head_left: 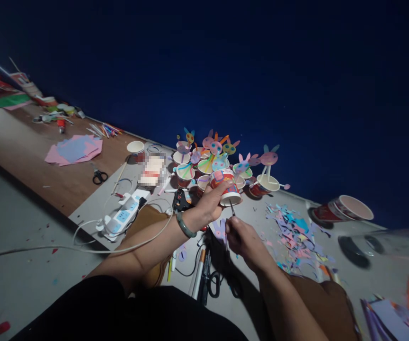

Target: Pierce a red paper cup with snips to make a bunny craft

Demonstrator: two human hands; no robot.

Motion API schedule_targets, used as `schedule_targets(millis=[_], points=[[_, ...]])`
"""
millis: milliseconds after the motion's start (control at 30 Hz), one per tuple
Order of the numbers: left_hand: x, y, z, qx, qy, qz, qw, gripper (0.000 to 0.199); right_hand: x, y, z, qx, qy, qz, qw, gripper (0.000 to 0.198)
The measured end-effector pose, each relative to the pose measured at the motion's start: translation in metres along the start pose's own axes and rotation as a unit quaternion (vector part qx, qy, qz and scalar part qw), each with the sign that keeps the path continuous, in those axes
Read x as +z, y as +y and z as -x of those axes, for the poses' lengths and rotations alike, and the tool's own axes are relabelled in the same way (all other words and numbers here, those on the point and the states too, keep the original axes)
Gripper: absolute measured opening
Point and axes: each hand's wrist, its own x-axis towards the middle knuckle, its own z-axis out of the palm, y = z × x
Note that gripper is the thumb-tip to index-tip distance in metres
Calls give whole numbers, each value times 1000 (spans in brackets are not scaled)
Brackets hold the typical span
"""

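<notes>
My left hand [209, 206], with a green bangle on its wrist, is closed round a tilted red paper cup [222, 182]. One pale round end of the cup faces down towards my right hand. My right hand [242, 239] is closed on a thin dark pointed tool [232, 207], most of it hidden in the fist. Its tip is at the cup's pale end; whether it pierces it, I cannot tell. Just behind stand several paper cups with paper rabbit heads on stalks, such as a pink rabbit [269, 157] in a red cup [265, 184].
Paper scraps [297, 237] lie to the right, near stacked cups [342, 208]. Black-handled scissors [214, 284] lie below my hands. A white power strip [124, 215] and its cable are on the left. Further left are scissors [100, 176] and pink and blue paper [75, 149].
</notes>
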Motion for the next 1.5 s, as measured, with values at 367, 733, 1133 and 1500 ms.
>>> schedule_targets(millis=[367, 733, 1133, 1500], points=[[-2, -1, 0, 41, -6, -28, 999, 47, 10, 10, -3, -45, 222, 329, 917, 29], [3, 5, 3, -6, 17, 9, 1000, 36, 2, 5, -3, -21, -3, -136, 991, 40], [6, 11, 5, -95, -11, 22, 995, 26, 5, 16, -6, -6, 51, -187, 981, 45], [8, 12, 7, -93, -9, 22, 995, 23, 9, 12, -4, -24, 29, -260, 965, 36]])
